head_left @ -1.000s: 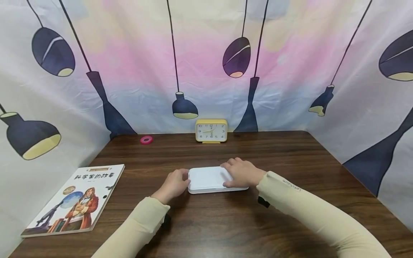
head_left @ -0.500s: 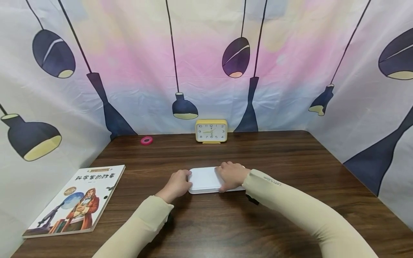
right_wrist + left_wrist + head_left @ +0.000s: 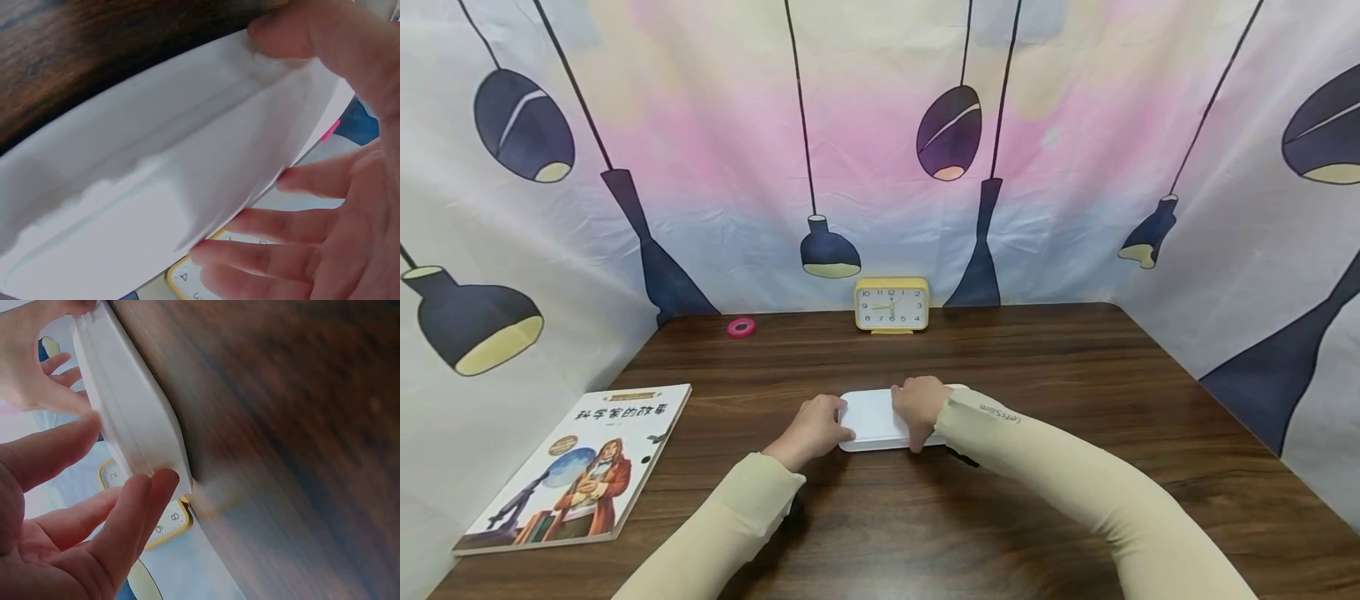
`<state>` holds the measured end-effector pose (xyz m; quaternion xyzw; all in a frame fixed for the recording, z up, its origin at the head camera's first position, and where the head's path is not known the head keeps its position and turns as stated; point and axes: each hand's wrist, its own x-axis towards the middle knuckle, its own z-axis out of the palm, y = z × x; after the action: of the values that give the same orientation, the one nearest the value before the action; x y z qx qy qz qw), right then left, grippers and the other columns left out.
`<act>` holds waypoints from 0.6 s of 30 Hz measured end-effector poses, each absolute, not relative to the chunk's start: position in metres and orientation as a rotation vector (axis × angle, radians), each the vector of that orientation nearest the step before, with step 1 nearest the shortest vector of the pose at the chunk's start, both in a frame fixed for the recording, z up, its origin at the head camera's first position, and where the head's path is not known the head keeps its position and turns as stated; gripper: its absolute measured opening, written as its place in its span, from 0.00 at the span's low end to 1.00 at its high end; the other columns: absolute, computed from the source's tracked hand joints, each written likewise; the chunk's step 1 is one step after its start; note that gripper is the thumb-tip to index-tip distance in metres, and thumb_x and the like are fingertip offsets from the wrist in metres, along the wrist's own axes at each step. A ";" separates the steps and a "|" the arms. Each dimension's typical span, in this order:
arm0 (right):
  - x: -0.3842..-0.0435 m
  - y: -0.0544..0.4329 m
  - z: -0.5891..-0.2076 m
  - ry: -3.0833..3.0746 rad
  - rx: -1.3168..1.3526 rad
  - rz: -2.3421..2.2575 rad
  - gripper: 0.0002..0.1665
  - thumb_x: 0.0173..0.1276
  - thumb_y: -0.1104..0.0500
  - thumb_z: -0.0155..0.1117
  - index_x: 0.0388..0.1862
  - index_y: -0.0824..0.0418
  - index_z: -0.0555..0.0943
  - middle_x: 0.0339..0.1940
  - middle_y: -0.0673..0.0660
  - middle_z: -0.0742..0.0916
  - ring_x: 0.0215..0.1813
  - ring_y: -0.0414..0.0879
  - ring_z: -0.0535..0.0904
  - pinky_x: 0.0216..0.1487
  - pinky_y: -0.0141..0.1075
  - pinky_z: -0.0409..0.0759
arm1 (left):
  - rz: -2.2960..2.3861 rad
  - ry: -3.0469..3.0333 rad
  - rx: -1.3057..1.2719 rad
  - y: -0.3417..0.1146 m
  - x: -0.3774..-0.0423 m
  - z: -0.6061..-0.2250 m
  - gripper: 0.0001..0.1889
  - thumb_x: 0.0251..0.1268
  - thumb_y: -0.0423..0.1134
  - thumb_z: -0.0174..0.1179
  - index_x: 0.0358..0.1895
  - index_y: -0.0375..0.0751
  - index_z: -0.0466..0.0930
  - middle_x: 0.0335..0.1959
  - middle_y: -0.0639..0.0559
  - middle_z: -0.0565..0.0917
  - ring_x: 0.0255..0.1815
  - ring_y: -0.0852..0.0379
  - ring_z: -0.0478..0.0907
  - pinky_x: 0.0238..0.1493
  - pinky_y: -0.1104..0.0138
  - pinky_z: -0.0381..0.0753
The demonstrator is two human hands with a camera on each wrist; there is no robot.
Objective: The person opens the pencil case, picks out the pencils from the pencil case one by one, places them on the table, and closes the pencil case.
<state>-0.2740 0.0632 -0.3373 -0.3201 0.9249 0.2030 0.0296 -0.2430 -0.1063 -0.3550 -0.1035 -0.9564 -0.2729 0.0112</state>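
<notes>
A flat white plastic case [image 3: 868,415] with rounded corners lies on the wooden table; a lid seam runs along its side [image 3: 128,406] in the left wrist view. At its left end is my left hand [image 3: 812,431], thumb on the near corner and fingertips on the end. Across the case's top reaches my right hand [image 3: 919,408], with the thumb on the near long side and the fingers over the far edge. The right wrist view shows this thumb [image 3: 281,37] on the seamed side, the fingers [image 3: 269,225] along the opposite edge. The right hand and sleeve cover part of the case.
A yellow alarm clock [image 3: 891,305] stands at the table's back edge. Left of it lies a pink ring-shaped item [image 3: 741,327], like a tape roll. A picture book [image 3: 576,467] lies at the left edge. A lamp-patterned cloth [image 3: 722,125] hangs behind the table.
My right hand has slid left along the case, from its right part to nearer its middle. My left hand has closed in slightly on the left end. The case has hardly moved.
</notes>
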 end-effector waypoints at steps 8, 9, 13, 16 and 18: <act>-0.274 0.054 -0.337 2.809 -0.974 0.758 0.42 0.31 0.45 0.72 0.45 0.67 0.72 0.30 0.54 0.76 0.32 0.43 0.71 0.28 0.35 0.75 | -0.828 -3.002 -0.332 -0.104 -0.245 -0.351 0.21 0.39 0.31 0.68 0.41 0.26 0.76 0.40 0.38 0.78 0.39 0.48 0.73 0.42 0.59 0.72; -0.274 0.053 -0.337 2.805 -0.960 0.763 0.43 0.31 0.46 0.72 0.46 0.67 0.72 0.30 0.55 0.75 0.32 0.43 0.71 0.27 0.35 0.75 | -0.819 -3.005 -0.334 -0.104 -0.245 -0.350 0.21 0.39 0.31 0.68 0.41 0.26 0.76 0.39 0.38 0.78 0.38 0.48 0.73 0.41 0.59 0.72; -0.276 0.049 -0.341 2.781 -0.901 0.783 0.49 0.31 0.46 0.72 0.52 0.70 0.68 0.34 0.57 0.75 0.33 0.45 0.71 0.27 0.40 0.76 | -0.777 -3.009 -0.353 -0.104 -0.245 -0.351 0.19 0.35 0.32 0.70 0.37 0.29 0.78 0.28 0.43 0.78 0.30 0.52 0.72 0.35 0.62 0.72; -0.276 0.048 -0.343 2.764 -0.889 0.802 0.54 0.31 0.45 0.72 0.57 0.71 0.65 0.40 0.59 0.75 0.36 0.46 0.72 0.29 0.42 0.76 | -0.700 -2.991 -0.414 -0.102 -0.245 -0.355 0.16 0.29 0.32 0.72 0.24 0.31 0.76 0.18 0.49 0.74 0.24 0.54 0.68 0.29 0.63 0.70; -0.277 0.048 -0.343 2.762 -0.888 0.803 0.54 0.31 0.45 0.72 0.57 0.70 0.65 0.41 0.58 0.75 0.37 0.45 0.71 0.29 0.41 0.76 | -0.630 -2.974 -0.454 -0.100 -0.246 -0.358 0.17 0.25 0.32 0.73 0.19 0.33 0.73 0.17 0.49 0.72 0.24 0.53 0.68 0.29 0.63 0.70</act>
<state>-0.2768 0.0480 -0.3434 -0.2944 0.9155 0.2661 0.0656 -0.2456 -0.1004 -0.3578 -0.1476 -0.9670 -0.2049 0.0339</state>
